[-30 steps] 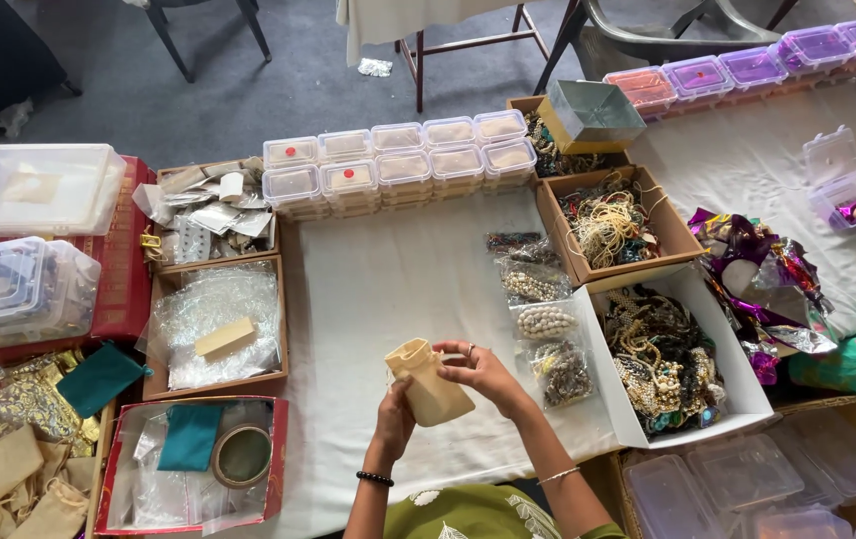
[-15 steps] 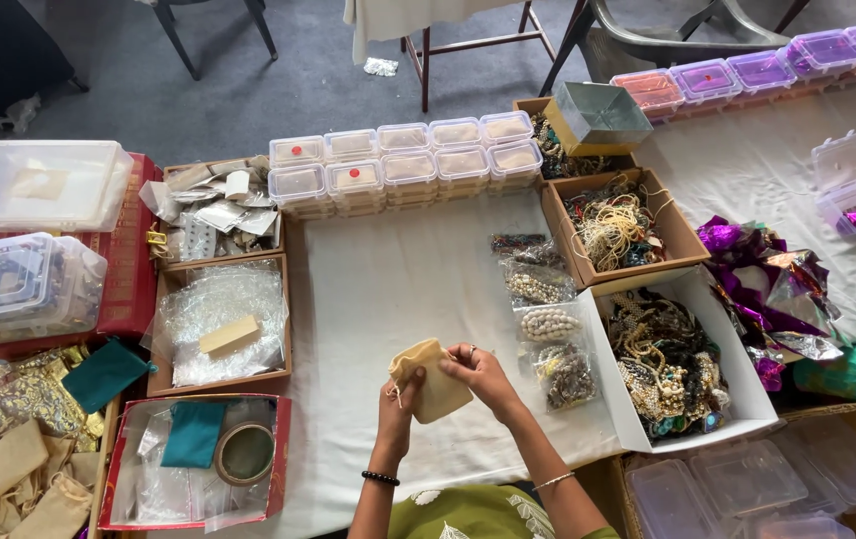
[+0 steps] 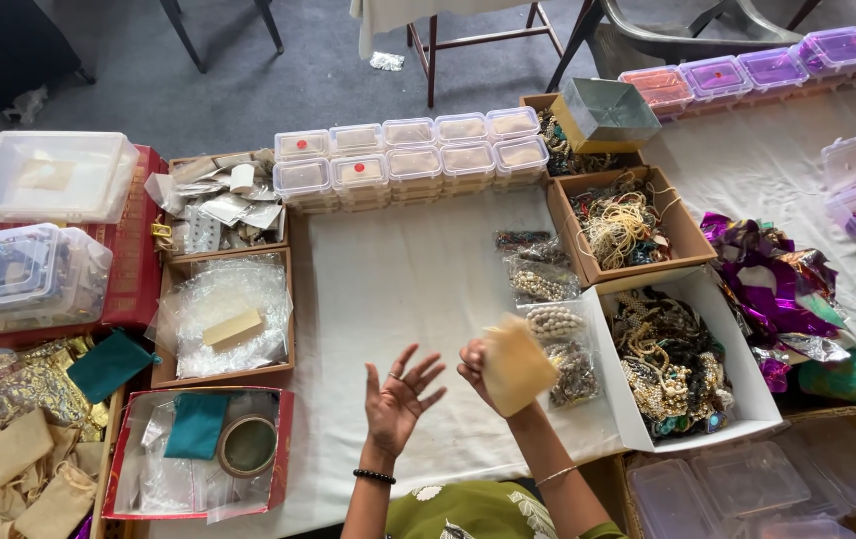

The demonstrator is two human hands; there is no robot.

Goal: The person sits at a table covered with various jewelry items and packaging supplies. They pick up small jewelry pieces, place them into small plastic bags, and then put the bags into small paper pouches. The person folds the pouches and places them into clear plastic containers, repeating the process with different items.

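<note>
Pouch: small, beige, soft fabric; right hand pinching it, left hand splayed empty.

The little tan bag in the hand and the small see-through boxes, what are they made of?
The tan pouch in the right hand looks like soft, matte woven cloth, since it bends limply. The small lidded boxes look like clear, glossy hard plastic: their contents show through.

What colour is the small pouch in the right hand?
The pouch in the right hand is plain beige-tan, best seen in the head view.
</note>
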